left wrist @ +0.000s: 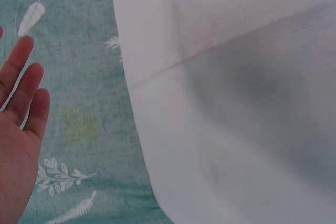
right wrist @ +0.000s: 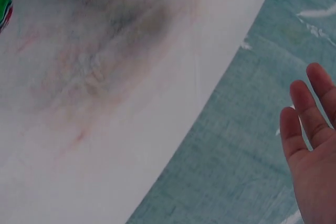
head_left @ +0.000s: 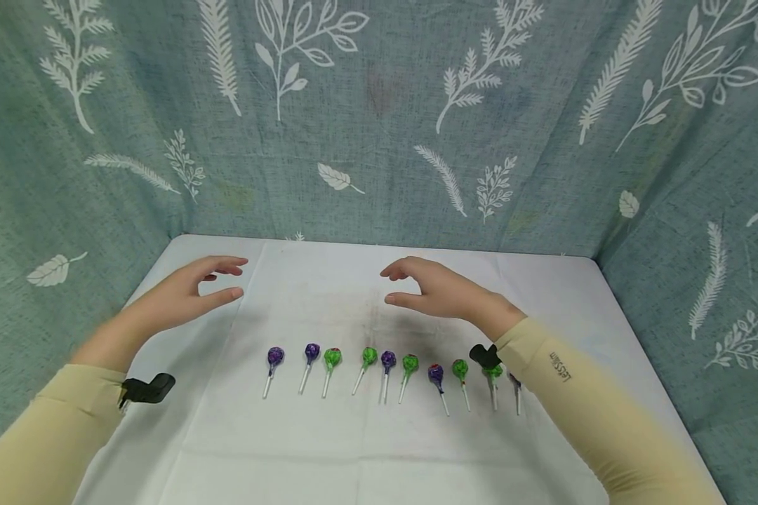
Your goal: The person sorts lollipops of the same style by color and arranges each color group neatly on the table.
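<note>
Both hands hover above a white-covered table, holding nothing. In the head view the left hand (head_left: 186, 291) is at the left, thumb and fingers apart and relaxed; its fingers (left wrist: 37, 108) also show in the left wrist view. The right hand (head_left: 442, 291) is right of the middle, thumb and fingers likewise apart, beyond the row of lollipops. Across the table runs that row, in purple and green wrappers: a purple lollipop (head_left: 275, 358) at the left end, a green lollipop (head_left: 369, 356) near the middle. The right wrist's camera and sleeve partly cover the rightmost lollipops (head_left: 518, 393).
The white tablecloth (head_left: 278, 456) has fold lines and faint stains. A blue-green curtain (head_left: 379, 140) with white leaf prints stands behind the table and at both sides. Small black cameras (head_left: 148, 388) are worn at the wrists, over pale yellow sleeves (head_left: 57, 428).
</note>
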`<move>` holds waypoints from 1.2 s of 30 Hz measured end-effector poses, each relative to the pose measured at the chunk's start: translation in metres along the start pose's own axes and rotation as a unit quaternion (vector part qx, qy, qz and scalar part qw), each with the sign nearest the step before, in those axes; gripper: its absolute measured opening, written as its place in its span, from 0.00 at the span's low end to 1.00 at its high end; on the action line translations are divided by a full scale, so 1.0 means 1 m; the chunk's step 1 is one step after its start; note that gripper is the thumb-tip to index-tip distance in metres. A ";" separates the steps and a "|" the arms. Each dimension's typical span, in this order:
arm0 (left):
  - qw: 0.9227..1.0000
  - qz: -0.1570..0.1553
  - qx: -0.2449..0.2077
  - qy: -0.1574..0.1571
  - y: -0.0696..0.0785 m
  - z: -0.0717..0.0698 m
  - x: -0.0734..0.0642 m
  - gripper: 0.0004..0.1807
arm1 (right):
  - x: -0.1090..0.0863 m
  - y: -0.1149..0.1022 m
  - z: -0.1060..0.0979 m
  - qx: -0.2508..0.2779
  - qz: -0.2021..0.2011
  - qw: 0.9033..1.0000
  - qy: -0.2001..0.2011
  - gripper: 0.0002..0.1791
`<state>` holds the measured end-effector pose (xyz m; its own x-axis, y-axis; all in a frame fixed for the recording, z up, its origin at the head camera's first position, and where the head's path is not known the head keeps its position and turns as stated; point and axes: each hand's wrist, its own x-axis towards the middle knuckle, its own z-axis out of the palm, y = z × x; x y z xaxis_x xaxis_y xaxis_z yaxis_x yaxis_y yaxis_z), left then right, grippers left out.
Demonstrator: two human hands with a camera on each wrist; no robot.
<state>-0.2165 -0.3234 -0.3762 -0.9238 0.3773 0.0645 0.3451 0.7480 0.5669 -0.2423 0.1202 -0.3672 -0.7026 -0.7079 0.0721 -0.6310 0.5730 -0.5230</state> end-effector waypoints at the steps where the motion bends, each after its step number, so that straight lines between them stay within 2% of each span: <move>1: 1.000 -0.004 -0.001 -0.003 0.000 0.001 -0.001 0.29 | 0.001 -0.001 0.002 0.000 -0.002 1.000 -0.003 0.27; 13: 1.000 -0.012 -0.004 -0.026 0.001 0.021 -0.007 0.29 | 0.017 -0.017 0.031 0.000 -0.029 0.998 -0.052 0.28; 19: 1.000 0.003 -0.003 -0.025 -0.001 0.031 -0.009 0.29 | 0.023 -0.025 0.045 -0.006 -0.042 0.997 -0.064 0.27; 28: 1.000 0.019 -0.004 -0.025 -0.007 0.050 -0.017 0.28 | 0.034 -0.040 0.068 -0.007 -0.053 0.993 -0.105 0.27; 36: 0.998 0.021 -0.016 -0.050 -0.002 0.062 -0.015 0.26 | 0.044 -0.051 0.090 0.000 -0.043 0.992 -0.117 0.26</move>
<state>-0.1931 -0.2966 -0.4293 -0.8864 0.4628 0.0072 0.3770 0.7129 0.5912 -0.2115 0.0232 -0.4139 -0.5509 -0.8305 -0.0824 -0.6855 0.5066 -0.5229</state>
